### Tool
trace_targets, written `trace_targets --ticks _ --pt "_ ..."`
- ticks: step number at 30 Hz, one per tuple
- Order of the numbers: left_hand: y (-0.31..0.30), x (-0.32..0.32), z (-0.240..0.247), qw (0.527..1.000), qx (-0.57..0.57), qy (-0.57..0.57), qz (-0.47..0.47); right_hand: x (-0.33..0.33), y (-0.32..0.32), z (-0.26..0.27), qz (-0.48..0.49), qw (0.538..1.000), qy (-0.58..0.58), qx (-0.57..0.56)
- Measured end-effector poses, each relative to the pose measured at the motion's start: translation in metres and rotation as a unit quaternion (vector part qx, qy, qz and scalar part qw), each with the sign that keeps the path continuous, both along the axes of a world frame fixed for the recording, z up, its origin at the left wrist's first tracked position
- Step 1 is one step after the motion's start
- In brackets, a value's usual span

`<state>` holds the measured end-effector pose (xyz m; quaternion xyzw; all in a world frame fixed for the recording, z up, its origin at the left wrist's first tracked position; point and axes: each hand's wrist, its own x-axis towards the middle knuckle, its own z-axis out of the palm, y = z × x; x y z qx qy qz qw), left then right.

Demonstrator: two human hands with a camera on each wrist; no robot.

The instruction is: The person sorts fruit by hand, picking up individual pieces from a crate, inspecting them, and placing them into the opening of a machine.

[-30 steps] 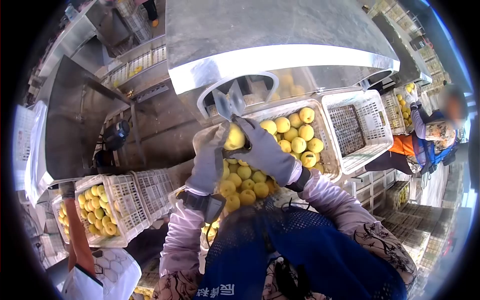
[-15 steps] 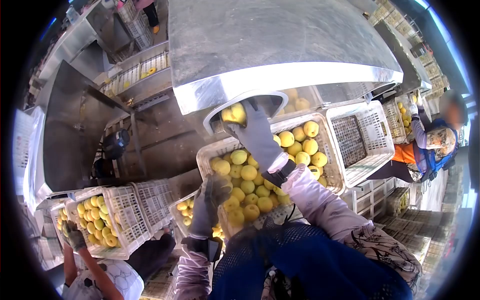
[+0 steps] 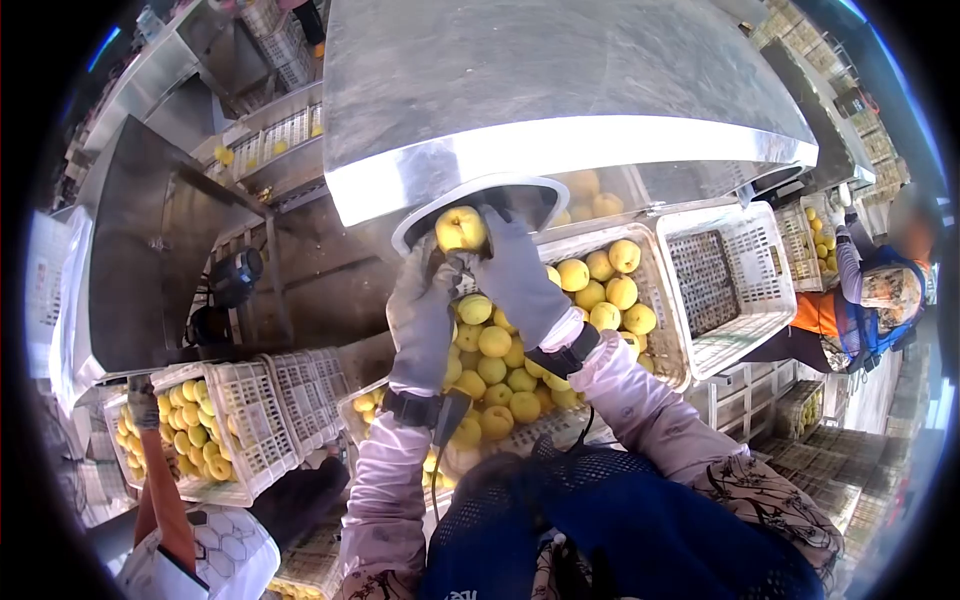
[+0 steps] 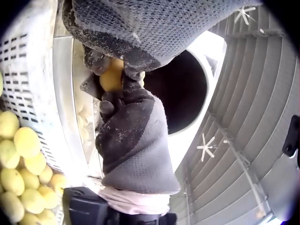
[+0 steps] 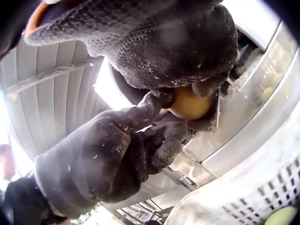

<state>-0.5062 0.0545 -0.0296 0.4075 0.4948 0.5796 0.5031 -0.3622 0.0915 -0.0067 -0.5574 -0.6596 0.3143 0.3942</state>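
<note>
In the head view a yellow peach (image 3: 460, 229) is held up at the rounded opening (image 3: 540, 188) in the front of a steel machine. Grey work gloves cover both hands. My right hand (image 3: 515, 275) grips the peach from its right side, and my left hand (image 3: 420, 310) holds it from the lower left. The left wrist view shows the peach (image 4: 111, 75) pinched between dark glove fingertips. Seen in the right wrist view, fingers of both hands close around the peach (image 5: 190, 103). Below the hands stands a white crate (image 3: 672, 325) of yellow peaches (image 3: 494, 341).
An empty white crate (image 3: 757, 270) stands to the right, under the machine's broad steel top (image 3: 570, 70). At left, another person's arm (image 3: 165, 490) reaches to a crate (image 3: 262, 415) of peaches. A person in a blue vest (image 3: 885, 300) works at far right.
Both hands were on a peach over the crate, then the right hand took a peach to the opening while the left dropped low over the crate. Now the left hand is back up beside the right.
</note>
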Motion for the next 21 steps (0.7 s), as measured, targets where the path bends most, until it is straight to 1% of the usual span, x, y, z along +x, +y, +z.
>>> trace_targets --ticks 1,2,3,4,6,7,8,9,10,12,13,14,16,17,18,19,20,21 --pt "-0.001 0.0 -0.004 1.0 -0.003 0.002 -0.002 0.001 -0.001 0.0 -0.018 0.996 -0.069 0.059" --pt "-0.002 -0.002 -0.008 0.993 0.003 0.116 -0.002 0.0 -0.003 -0.002 -0.035 0.983 -0.137 0.115" --pt "-0.003 -0.003 -0.005 0.974 0.011 0.228 -0.001 -0.001 -0.002 -0.005 -0.035 0.984 -0.134 0.112" --pt "-0.001 -0.002 -0.002 0.973 0.009 0.229 -0.001 -0.002 0.001 -0.008 -0.045 0.983 -0.128 0.121" --pt "0.005 0.003 0.009 0.919 -0.07 0.387 0.002 -0.003 0.012 -0.012 -0.056 0.983 -0.123 0.127" --pt "0.009 0.01 0.027 0.919 -0.072 0.387 0.0 -0.004 0.025 -0.011 -0.037 0.99 -0.108 0.08" --pt "0.011 0.02 0.051 0.932 -0.116 0.344 -0.001 -0.003 0.034 -0.011 -0.015 0.995 -0.094 0.031" --pt "0.013 0.026 0.065 0.94 -0.157 0.302 -0.002 -0.002 0.04 -0.004 0.0 0.998 -0.068 -0.019" --pt "0.019 0.023 0.056 0.94 -0.156 0.304 -0.001 -0.001 0.043 -0.001 0.0 0.998 -0.066 -0.018" --pt "0.023 0.02 0.027 0.949 -0.136 0.284 0.022 0.007 0.039 0.004 0.017 1.0 0.007 0.02" --pt "0.011 0.028 0.045 0.959 -0.112 0.255 0.058 0.018 0.024 0.015 0.012 1.0 0.012 0.008" --pt "-0.001 0.03 0.065 0.985 -0.111 0.128 0.038 0.032 0.003 0.025 0.01 0.999 0.026 0.025" --pt "-0.029 0.029 0.044 0.992 0.011 0.108 0.065 0.074 -0.048 0.051 0.007 0.995 0.019 -0.1" --pt "-0.048 0.025 0.038 0.986 -0.009 0.164 -0.018 0.101 -0.067 0.057 0.032 0.972 0.12 -0.198" --pt "-0.062 0.034 0.031 0.986 -0.011 0.163 -0.027 0.127 -0.084 0.038 0.011 0.961 0.143 -0.239" --pt "-0.075 0.047 0.021 0.967 -0.091 0.207 -0.116 0.154 -0.097 0.016 -0.002 0.956 0.114 -0.271" --pt "-0.084 0.058 0.007 0.932 -0.17 0.248 -0.201 0.174 -0.11 0.005 -0.052 0.956 0.036 -0.285" --pt "-0.082 0.07 -0.024 0.931 -0.172 0.247 -0.206 0.192 -0.118 -0.014 -0.056 0.954 -0.016 -0.294"
